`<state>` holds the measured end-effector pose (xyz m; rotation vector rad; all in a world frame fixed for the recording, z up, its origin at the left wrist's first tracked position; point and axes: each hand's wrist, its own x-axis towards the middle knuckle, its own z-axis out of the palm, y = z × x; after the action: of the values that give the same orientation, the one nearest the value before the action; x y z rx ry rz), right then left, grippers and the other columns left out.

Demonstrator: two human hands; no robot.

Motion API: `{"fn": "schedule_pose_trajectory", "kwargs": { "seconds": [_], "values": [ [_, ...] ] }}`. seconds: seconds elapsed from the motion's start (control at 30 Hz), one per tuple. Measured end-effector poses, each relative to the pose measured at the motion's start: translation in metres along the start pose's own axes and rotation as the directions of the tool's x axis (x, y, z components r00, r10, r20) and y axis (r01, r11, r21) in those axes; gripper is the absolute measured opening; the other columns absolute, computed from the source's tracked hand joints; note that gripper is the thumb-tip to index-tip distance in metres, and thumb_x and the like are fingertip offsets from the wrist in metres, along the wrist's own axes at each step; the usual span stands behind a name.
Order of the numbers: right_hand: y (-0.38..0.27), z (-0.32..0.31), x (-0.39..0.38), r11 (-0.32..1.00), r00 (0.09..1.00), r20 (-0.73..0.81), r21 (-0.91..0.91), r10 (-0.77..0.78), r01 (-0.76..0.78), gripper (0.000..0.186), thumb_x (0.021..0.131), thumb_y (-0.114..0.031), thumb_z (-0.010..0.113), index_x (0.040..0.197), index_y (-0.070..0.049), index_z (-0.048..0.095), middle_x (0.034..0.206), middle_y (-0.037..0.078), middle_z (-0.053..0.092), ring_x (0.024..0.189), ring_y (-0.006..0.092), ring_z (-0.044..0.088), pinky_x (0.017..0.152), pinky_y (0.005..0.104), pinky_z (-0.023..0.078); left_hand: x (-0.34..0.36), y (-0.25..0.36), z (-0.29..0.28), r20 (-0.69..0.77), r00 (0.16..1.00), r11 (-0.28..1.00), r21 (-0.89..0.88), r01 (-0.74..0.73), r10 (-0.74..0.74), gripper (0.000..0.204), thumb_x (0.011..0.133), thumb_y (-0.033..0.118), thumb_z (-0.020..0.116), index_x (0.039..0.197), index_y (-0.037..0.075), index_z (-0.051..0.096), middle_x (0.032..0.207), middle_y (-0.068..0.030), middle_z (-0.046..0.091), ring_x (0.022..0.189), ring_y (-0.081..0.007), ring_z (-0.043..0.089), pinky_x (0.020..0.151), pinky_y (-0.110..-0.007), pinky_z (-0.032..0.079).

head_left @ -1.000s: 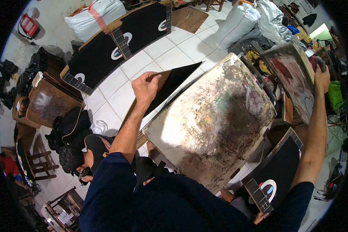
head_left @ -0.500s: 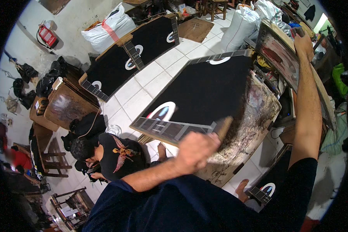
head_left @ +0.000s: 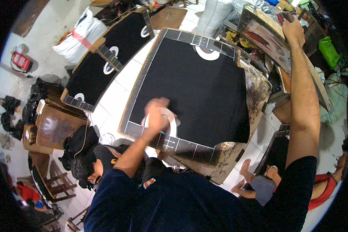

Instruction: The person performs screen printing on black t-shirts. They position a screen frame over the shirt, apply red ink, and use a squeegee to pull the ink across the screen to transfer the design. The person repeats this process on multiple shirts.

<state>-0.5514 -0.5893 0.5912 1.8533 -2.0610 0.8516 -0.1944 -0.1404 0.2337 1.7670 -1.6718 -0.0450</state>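
Observation:
Black fabric (head_left: 197, 89) lies over a flat board (head_left: 178, 36) with a grey, white-lined border. A white ring print (head_left: 208, 54) is at its far end, and another ring shows at its near end. My left hand (head_left: 157, 116) is over the near ring, palm down and smeared by motion; whether it touches the print cannot be made out. My right hand (head_left: 294, 33) is raised at the far right, closed around a dark brown block (head_left: 285, 16) at the upper edge of a tilted, paint-stained screen frame (head_left: 255, 33).
A stained table (head_left: 259, 87) supports the board. At left, more black-covered boards (head_left: 100, 58) lie on the tiled floor. A seated person in black (head_left: 104, 158) is close at near left; another person (head_left: 265, 189) crouches at lower right by another board. White sacks (head_left: 216, 17) stand far off.
The board has swung from a tilted, lifted pose to lying on the table. My left hand has left its near edge and moved left onto the ring print. My right hand stays at the frame.

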Motion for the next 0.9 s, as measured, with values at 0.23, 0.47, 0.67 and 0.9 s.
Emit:
{"fn": "schedule_pose_trajectory", "kwargs": {
  "seconds": [0.23, 0.47, 0.67, 0.9],
  "values": [
    [0.002, -0.004, 0.011, 0.997, 0.996, -0.066, -0.055, 0.056, -0.059, 0.057, 0.091, -0.053, 0.064, 0.143, -0.032, 0.059, 0.139, 0.012, 0.067, 0.128, 0.0346, 0.063, 0.105, 0.0500, 0.050, -0.029, -0.196, -0.040, 0.051, 0.524, 0.526, 0.129, 0.841, -0.850, 0.059, 0.103, 0.050, 0.053, 0.105, -0.006, 0.071, 0.101, -0.0293, 0.073, 0.098, -0.0437, 0.070, 0.089, -0.051, 0.052],
    [-0.030, -0.025, -0.023, 0.990, 0.972, -0.212, 0.115, 0.101, -0.078, 0.038, 0.089, -0.043, 0.068, 0.116, -0.017, 0.070, 0.117, 0.019, 0.072, 0.111, 0.0406, 0.068, 0.092, 0.0485, 0.053, -0.050, -0.133, -0.060, 0.182, 0.492, 0.402, -0.376, 0.835, -0.852, 0.051, 0.108, 0.039, 0.054, 0.073, 0.002, 0.058, 0.064, 0.0037, 0.046, 0.063, -0.0084, 0.038, 0.056, -0.032, 0.033],
    [-0.041, -0.024, -0.045, 0.988, 0.964, -0.235, 0.123, 0.124, -0.097, 0.033, 0.089, -0.036, 0.068, 0.116, -0.016, 0.070, 0.116, 0.017, 0.073, 0.111, 0.0398, 0.068, 0.093, 0.0481, 0.053, -0.029, -0.126, 0.002, 0.342, 0.516, 0.403, -0.351, 0.845, -0.785, 0.050, 0.103, 0.040, 0.062, 0.080, -0.004, 0.067, 0.066, -0.0024, 0.057, 0.066, -0.0136, 0.047, 0.063, -0.036, 0.042],
    [-0.038, -0.018, -0.052, 0.981, 0.962, -0.210, 0.116, 0.176, -0.155, 0.034, 0.089, -0.032, 0.068, 0.119, -0.017, 0.070, 0.117, 0.018, 0.073, 0.111, 0.0395, 0.069, 0.094, 0.0475, 0.054, -0.049, -0.132, 0.010, 0.348, 0.600, 0.571, -0.193, 0.798, -0.721, 0.051, 0.100, 0.043, 0.066, 0.095, -0.008, 0.072, 0.078, -0.0145, 0.071, 0.074, -0.0239, 0.063, 0.074, -0.041, 0.051]
  ]
}}
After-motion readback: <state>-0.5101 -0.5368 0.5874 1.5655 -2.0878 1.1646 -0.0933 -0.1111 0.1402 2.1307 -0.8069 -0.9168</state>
